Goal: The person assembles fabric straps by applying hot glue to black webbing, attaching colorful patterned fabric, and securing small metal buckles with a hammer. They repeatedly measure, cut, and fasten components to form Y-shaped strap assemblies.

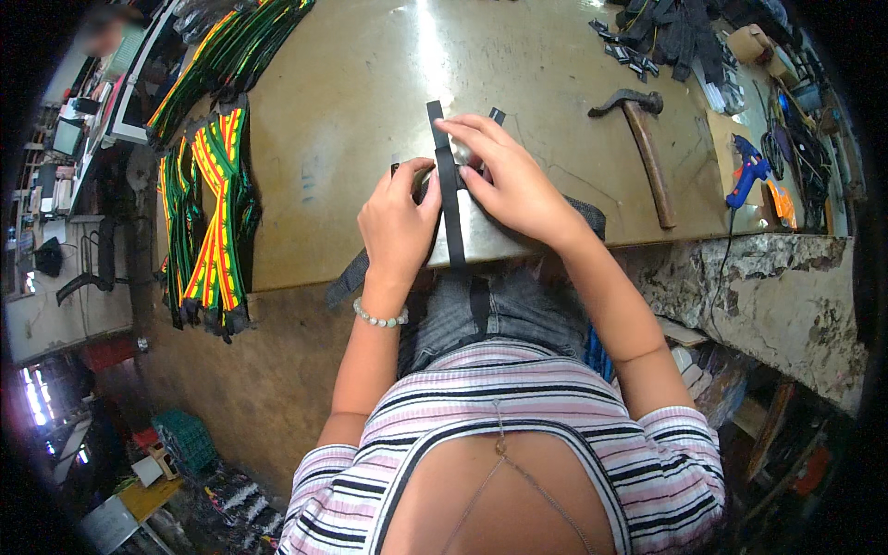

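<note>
A long black strap [450, 211] runs over the table's near edge toward my lap, with a second layer or loop showing partway along it. My left hand [400, 215] is closed at the strap's left side, its thumb and curled fingers pinching at the edge. A small dark end [395, 169] shows by its knuckles. From the right, my right hand [513, 178] grips the strap, index finger across its far part and thumb against its side. Another small black piece [498, 117] juts out behind the right hand's fingers. What lies under the fingers is partly hidden.
Bundles of green, yellow and red patterned straps [220, 203] hang over the table's left edge. A hammer [643, 153] lies to the right, beyond it a blue glue gun [747, 173] with its cord hanging down. Black straps and buckles [647, 42] are piled at the far right.
</note>
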`<act>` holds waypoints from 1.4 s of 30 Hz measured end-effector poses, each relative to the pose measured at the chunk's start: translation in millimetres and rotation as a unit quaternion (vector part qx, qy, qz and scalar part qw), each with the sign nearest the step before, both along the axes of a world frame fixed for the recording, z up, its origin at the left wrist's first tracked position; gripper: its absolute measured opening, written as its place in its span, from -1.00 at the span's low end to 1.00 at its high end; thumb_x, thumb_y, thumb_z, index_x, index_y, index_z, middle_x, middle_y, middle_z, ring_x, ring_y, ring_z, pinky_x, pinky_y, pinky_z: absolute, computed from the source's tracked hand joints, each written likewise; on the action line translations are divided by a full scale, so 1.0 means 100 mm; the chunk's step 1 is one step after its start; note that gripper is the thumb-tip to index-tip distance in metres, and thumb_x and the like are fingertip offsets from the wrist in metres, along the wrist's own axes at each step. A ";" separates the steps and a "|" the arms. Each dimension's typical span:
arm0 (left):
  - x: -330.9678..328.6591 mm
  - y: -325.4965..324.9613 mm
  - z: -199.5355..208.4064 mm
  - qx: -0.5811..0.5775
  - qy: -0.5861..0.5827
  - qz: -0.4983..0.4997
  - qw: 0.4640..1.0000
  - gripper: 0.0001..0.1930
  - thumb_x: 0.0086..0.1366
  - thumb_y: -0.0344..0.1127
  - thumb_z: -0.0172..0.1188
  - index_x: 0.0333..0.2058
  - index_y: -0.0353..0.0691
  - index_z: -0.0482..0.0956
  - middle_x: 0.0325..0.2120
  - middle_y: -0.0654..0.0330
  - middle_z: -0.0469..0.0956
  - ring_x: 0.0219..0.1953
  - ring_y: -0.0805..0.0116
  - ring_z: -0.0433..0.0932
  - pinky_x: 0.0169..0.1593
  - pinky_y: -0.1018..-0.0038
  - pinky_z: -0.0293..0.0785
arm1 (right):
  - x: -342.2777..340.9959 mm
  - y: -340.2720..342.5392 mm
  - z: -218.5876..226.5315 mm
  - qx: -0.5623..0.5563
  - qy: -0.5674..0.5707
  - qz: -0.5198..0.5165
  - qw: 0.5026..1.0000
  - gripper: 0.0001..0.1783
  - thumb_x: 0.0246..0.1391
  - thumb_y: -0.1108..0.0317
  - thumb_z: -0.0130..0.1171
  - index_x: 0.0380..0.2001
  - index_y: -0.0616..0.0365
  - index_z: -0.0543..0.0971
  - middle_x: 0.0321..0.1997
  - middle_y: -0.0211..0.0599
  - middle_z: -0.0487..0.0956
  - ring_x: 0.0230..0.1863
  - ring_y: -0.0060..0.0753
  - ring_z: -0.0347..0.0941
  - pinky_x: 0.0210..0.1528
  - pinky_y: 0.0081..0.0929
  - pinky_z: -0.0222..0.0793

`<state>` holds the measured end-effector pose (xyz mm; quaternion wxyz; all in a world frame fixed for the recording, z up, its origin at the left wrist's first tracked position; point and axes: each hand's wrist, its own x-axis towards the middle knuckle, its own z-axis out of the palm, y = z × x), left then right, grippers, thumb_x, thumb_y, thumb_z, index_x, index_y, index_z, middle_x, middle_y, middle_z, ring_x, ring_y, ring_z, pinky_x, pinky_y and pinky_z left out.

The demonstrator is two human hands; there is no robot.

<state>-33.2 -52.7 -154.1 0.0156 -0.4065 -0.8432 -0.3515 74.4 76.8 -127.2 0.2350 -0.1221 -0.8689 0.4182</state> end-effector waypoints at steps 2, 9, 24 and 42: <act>-0.01 0.00 0.00 0.004 -0.010 0.000 1.000 -0.79 0.19 -0.23 0.30 -0.22 -0.12 0.61 -0.56 0.13 0.50 -0.52 0.16 0.51 -0.42 0.28 0.42 | -0.09 -0.05 -0.15 0.017 -0.006 -0.045 0.999 -0.55 0.01 0.60 0.09 0.03 0.13 0.53 0.10 -0.17 0.46 0.04 -0.08 0.45 0.04 -0.30 0.42; 0.01 0.02 0.06 -0.013 -0.066 0.009 0.998 -0.86 0.22 -0.24 0.27 -0.24 -0.04 0.63 -0.63 0.16 0.50 -0.59 0.16 0.50 -0.49 0.27 0.38 | 0.04 -0.35 -0.31 0.246 0.004 -0.093 0.965 -0.71 -0.13 0.56 0.15 -0.24 0.25 0.56 -0.19 -0.21 0.54 -0.08 -0.14 0.50 -0.10 -0.32 0.49; 0.02 0.02 -0.01 -0.013 -0.011 -0.027 1.000 -0.85 0.26 -0.29 0.20 -0.24 0.08 0.70 -0.52 0.12 0.60 -0.47 0.06 0.59 -0.40 0.23 0.48 | 0.39 -0.53 -0.01 0.185 -0.101 0.057 0.976 -0.79 -0.12 0.55 0.13 -0.32 0.26 0.56 -0.20 0.04 0.52 0.10 0.15 0.43 0.17 -0.14 0.37; 0.16 -0.15 0.24 -0.026 -0.015 0.013 0.999 -0.69 0.35 -0.25 0.16 0.06 0.02 0.55 -0.48 0.15 0.54 -0.50 0.24 0.54 -0.39 0.35 0.44 | 3.08 2.65 -0.33 0.053 -0.096 -0.562 0.820 -0.32 0.10 0.09 0.32 0.04 0.33 0.24 -0.22 0.01 0.57 -0.32 -0.20 0.61 -0.28 -0.28 0.54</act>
